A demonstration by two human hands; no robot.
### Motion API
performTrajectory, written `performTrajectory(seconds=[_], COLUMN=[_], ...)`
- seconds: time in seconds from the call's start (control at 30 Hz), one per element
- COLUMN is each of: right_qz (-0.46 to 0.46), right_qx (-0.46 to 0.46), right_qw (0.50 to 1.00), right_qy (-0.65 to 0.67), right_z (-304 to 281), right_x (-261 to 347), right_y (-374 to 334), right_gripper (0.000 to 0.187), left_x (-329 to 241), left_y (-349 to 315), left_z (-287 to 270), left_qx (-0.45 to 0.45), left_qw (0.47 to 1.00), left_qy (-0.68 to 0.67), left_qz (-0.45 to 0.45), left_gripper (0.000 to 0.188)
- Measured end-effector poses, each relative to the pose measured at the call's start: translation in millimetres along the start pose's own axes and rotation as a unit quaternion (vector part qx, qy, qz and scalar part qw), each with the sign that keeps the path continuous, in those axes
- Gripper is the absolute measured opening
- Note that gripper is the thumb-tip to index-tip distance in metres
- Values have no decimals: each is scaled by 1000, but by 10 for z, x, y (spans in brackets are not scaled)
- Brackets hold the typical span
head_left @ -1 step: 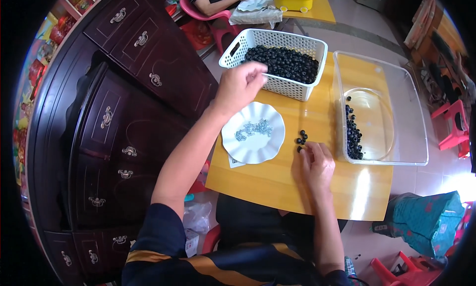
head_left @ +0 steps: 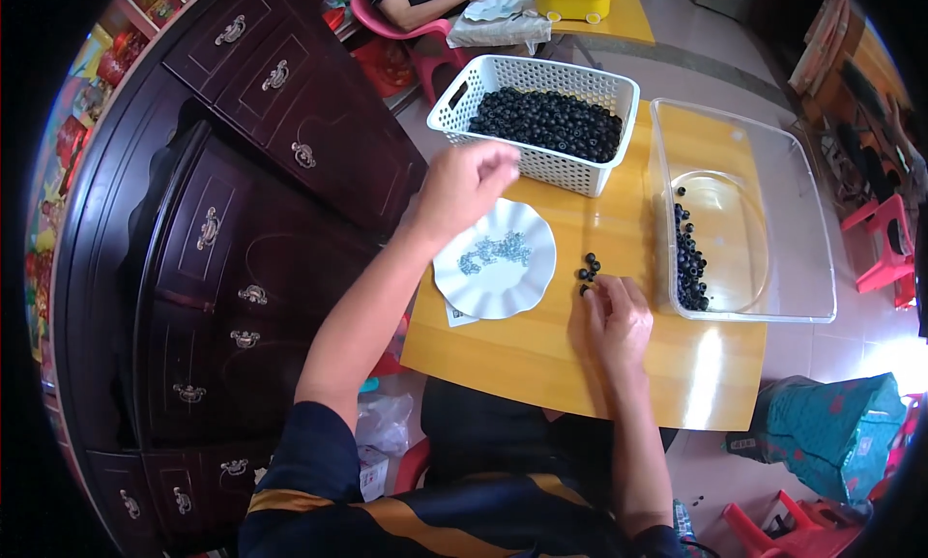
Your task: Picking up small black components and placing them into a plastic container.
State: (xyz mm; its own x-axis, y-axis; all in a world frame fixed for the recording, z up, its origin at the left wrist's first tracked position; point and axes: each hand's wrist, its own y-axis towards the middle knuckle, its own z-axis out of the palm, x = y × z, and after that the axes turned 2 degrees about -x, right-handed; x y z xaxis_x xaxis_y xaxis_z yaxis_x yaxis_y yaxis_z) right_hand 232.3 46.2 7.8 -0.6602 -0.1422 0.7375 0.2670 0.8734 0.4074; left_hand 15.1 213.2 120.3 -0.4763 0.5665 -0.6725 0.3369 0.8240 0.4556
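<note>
A white perforated basket (head_left: 580, 176) holds a heap of small black round pieces (head_left: 551, 123), some showing a hole. My left hand (head_left: 469, 186) is in the air by the basket's near wall, over the far edge of a white scalloped plate (head_left: 495, 297). Its thumb and fingers are closed together; anything between them is too small to make out. Tiny clear greyish bits (head_left: 495, 252) lie scattered on the plate. My right hand (head_left: 622, 321) rests on the table with curled, closed fingers beside several loose black pieces (head_left: 589, 264). What its fingertips hold is hidden.
A clear plastic box (head_left: 802, 268) stands on the yellow table (head_left: 503, 360) at right, with black pieces (head_left: 689, 268) along its left side. A dark wooden cabinet (head_left: 280, 205) is close on the left. Beyond, another person's arm (head_left: 435, 12) is near a yellow tub (head_left: 570, 7).
My left hand has drawn back slightly toward me, away from the heap in the basket. My right hand stays in place.
</note>
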Motion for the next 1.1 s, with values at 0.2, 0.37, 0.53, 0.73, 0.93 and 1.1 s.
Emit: performTrajectory(seconds=[0.2,0.37,0.53,0.73,0.93,1.1], right_qz=[-32,-50,-29,201,228,200], right_qx=[6,9,12,45,105,145], right_qw=[999,994,999,877,800,840], right_qy=[-38,-92,22,434,546,484], right_z=[80,81,28,-198,-329,-399], right_x=[92,44,-27,209,281,196], right_y=[6,-13,-160,-365,-485,-609], right_gripper=[14,13,13,13,16,12], left_x=[223,205,28,-559,-846,-874], left_y=[-981,-1160,-1129,-1195,-1352,-1475], left_z=[44,251,298,411,531,584], left_qx=[94,115,92,96,87,126], left_qw=[990,981,988,992,985,979], left_qy=[100,155,121,-67,-112,-133], left_qz=[-18,-10,26,39,99,92], left_gripper=[14,15,13,17,18,18])
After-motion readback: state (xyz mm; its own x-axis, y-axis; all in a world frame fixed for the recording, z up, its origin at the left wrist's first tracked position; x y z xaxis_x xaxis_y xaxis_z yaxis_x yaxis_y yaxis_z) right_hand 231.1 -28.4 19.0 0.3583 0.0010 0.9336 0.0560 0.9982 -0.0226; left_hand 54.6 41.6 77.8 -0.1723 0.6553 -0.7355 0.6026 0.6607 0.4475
